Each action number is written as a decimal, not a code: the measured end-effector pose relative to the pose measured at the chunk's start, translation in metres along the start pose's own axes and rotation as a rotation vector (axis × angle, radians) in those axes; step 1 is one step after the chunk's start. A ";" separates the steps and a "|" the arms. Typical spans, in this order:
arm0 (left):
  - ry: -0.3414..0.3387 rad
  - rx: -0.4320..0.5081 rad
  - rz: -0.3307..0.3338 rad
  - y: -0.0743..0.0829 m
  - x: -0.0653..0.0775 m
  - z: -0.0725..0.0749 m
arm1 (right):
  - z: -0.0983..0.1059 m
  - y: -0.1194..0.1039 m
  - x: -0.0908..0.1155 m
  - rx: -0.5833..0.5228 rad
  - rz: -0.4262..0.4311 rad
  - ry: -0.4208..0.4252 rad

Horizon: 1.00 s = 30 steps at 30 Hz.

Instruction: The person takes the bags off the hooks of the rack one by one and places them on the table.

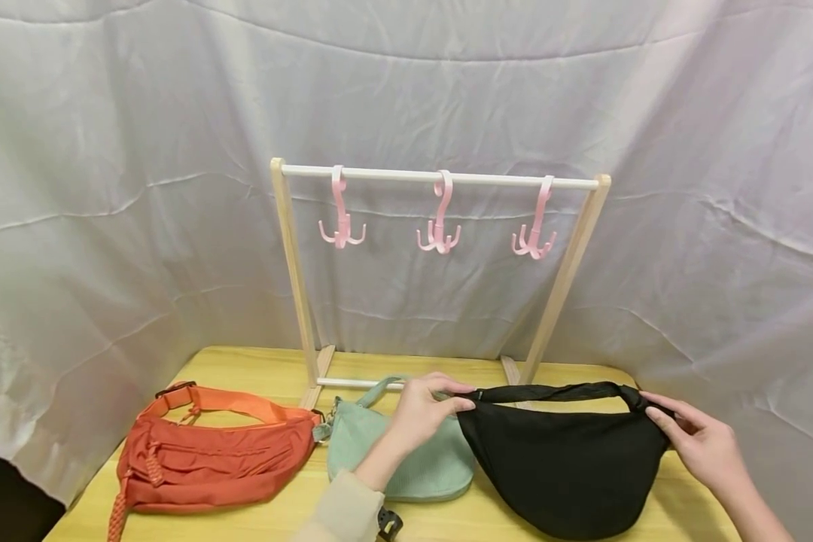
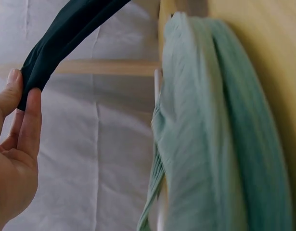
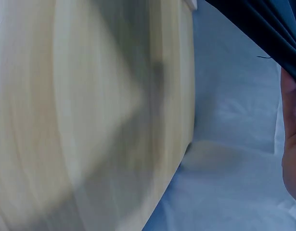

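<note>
A black shoulder bag hangs between the two hands at the right front of the table, its strap running along the top. The left hand pinches the bag's left upper corner between thumb and fingers; the left wrist view shows this pinch on the dark cloth. At the opposite upper corner the right hand grips the bag, and only part of that hand appears in the right wrist view. Behind the left hand lies a mint green bag, partly covered by the wrist and the black bag.
An orange waist bag lies on the yellow wooden table at the left. Behind the bags stands a wooden rack with a white rail. From it hang three pink hooks. Grey cloth surrounds the table.
</note>
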<state>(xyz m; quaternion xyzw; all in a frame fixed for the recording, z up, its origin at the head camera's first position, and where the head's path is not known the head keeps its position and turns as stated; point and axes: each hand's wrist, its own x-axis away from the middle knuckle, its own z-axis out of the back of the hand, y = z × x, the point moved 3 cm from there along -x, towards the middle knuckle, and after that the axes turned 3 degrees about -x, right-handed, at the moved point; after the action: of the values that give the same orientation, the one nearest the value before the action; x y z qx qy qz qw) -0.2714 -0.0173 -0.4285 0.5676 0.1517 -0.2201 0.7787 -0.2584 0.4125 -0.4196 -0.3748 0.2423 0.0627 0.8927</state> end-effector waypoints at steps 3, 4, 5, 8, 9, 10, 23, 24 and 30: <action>0.006 -0.009 0.016 -0.001 -0.001 -0.010 | 0.003 0.010 0.001 0.016 -0.016 -0.002; 0.009 -0.009 0.019 -0.001 -0.001 -0.014 | 0.004 0.014 0.001 0.019 -0.019 0.000; 0.008 -0.008 0.022 -0.001 -0.002 -0.017 | 0.006 0.017 0.001 0.023 -0.022 0.004; 0.004 0.001 0.024 -0.002 -0.003 -0.029 | 0.010 0.028 0.003 0.028 -0.034 0.012; 0.003 0.003 0.026 -0.002 -0.003 -0.032 | 0.011 0.031 0.003 0.035 -0.042 0.013; 0.002 0.007 0.028 -0.002 -0.004 -0.036 | 0.012 0.034 0.003 0.043 -0.049 0.012; -0.001 0.005 0.089 -0.010 -0.012 -0.068 | 0.011 0.066 0.001 0.163 -0.119 -0.029; 0.003 0.001 0.096 -0.012 -0.013 -0.070 | 0.010 0.068 0.000 0.167 -0.121 -0.029; 0.015 -0.040 0.137 -0.020 -0.017 -0.080 | 0.005 0.080 -0.002 0.168 -0.172 -0.079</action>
<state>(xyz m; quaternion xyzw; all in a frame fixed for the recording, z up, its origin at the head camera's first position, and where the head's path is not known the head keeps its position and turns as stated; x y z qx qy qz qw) -0.2951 0.0568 -0.4617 0.5625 0.1226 -0.1592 0.8020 -0.2813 0.4733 -0.4668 -0.3154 0.1783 -0.0200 0.9319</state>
